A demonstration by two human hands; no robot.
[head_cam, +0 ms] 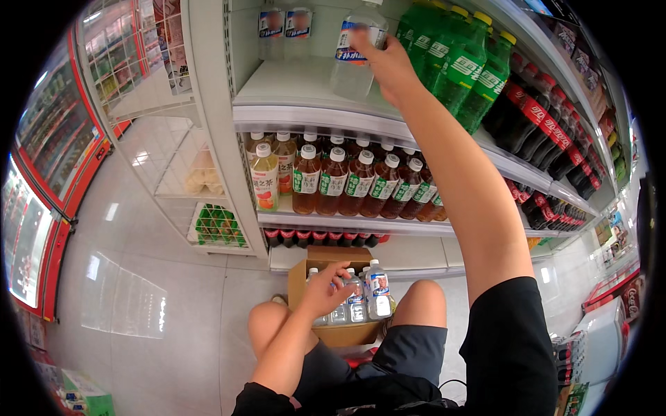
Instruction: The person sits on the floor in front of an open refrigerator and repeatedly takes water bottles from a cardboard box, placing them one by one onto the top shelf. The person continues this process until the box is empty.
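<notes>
My right hand [390, 65] grips a clear plastic bottle [355, 78] with a white cap and a blue-and-white label, at the upper white shelf [291, 83]. Left of it, at the back of that shelf, stand two similar bottles [285, 39]. Over an opened cardboard box [346, 335] between my knees hovers my left hand [330, 286], fingers apart and slightly curled, holding nothing that I can see. Several clear bottles [378, 291] with white caps stand upright in the box, partly hidden by that hand.
Green soda bottles [460, 67] and dark cola bottles [541, 114] line the upper shelf at right. Below are brown tea bottles [333, 182], with small cola bottles [317, 238] lower down. A wire rack [171, 171] stands left, and red-framed drink coolers [57, 130] stand at far left.
</notes>
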